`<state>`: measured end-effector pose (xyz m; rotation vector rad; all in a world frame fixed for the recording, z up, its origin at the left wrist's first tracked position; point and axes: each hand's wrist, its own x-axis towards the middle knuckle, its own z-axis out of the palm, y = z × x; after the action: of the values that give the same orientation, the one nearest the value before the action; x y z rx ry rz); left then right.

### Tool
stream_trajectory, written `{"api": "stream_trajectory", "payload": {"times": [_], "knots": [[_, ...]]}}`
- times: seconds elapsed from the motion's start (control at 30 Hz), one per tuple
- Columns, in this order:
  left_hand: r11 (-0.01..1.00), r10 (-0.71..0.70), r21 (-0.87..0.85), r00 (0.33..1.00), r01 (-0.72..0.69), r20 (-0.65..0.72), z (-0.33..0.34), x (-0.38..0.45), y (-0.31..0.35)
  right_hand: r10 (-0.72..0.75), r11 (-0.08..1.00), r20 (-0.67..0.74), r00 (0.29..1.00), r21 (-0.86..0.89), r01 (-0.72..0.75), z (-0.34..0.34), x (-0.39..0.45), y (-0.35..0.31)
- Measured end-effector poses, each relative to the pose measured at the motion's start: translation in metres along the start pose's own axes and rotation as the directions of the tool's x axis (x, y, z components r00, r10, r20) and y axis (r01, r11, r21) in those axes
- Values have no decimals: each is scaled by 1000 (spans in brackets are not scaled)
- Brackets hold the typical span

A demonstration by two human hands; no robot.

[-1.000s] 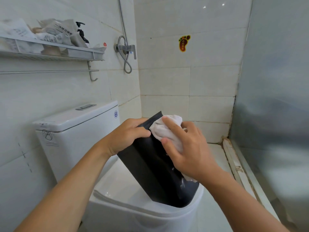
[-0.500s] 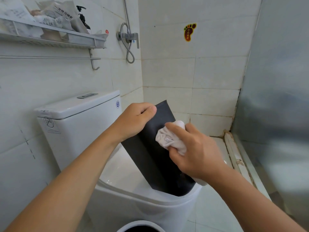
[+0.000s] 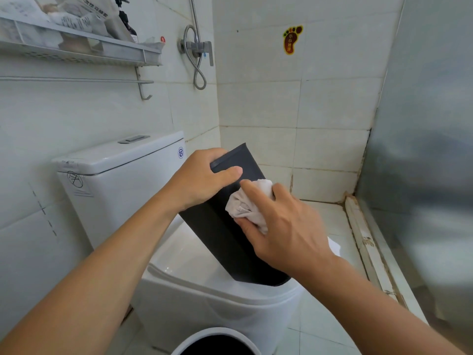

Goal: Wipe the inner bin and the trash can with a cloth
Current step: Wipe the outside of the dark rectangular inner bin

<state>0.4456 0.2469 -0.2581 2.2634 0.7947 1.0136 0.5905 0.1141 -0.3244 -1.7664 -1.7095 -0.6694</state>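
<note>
Over the toilet [image 3: 204, 298], left hand [image 3: 202, 179] grips inner bin [image 3: 222, 234]; right hand [image 3: 286, 226] clutches cloth [image 3: 245, 203] against it

The left hand [image 3: 202, 179] grips the top edge of the tilted black inner bin [image 3: 225, 234], whose bottom rests on the toilet lid [image 3: 194, 267]. The right hand [image 3: 286, 226] presses a crumpled white cloth [image 3: 247, 203] against its side. The trash can [image 3: 217, 342] rim shows below.
</note>
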Motion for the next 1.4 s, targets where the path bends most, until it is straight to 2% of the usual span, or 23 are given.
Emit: {"api": "stream_trajectory", "payload": {"times": [0.1, 0.27, 0.43, 0.53, 0.67, 0.8, 0.9, 1.03, 1.17, 1.23, 1.4], "knots": [[1000, 9, 24, 1000, -9, 4, 4, 1, 3, -17, 1000, -48, 999, 20, 18, -2, 3, -3], [1000, -1, 11, 1000, 1, 4, 4, 4, 1, -27, 999, -10, 1000, 32, 28, -1, -3, 15], [998, -43, -36, 999, 42, -26, -2, 4, -6, 146, 988, 171, 974, 17, -151, -3, -10, 41], [999, -44, -30, 999, 43, -22, 0, 4, -2, 194, 978, 215, 957, 26, -205, -6, -5, 46], [1000, -30, -2, 1000, 30, -10, 3, 2, 1, 157, 980, 163, 974, 93, -174, -7, 9, 34], [1000, -15, -11, 1000, 15, 7, -2, -1, -1, 16, 996, 83, 996, 82, -23, -8, 6, 23], [1000, 5, -22, 999, -4, 33, -4, -2, -2, 76, 990, 35, 997, 118, -79, -4, 8, 30], [1000, 17, -15, 999, -16, 49, -1, -1, -1, 181, 980, 0, 984, 80, -180, -1, 19, 41], [1000, 1, -22, 1000, 0, 25, -3, 2, -2, 5, 1000, 12, 1000, 22, -5, -6, -4, 25], [1000, -13, -23, 1000, 14, 22, -5, 4, -4, -38, 999, 26, 999, 23, 37, -3, -11, 20], [1000, 1, -17, 997, 1, 74, -2, 2, -6, 114, 991, -5, 993, 77, -113, 4, 9, 32]]}}
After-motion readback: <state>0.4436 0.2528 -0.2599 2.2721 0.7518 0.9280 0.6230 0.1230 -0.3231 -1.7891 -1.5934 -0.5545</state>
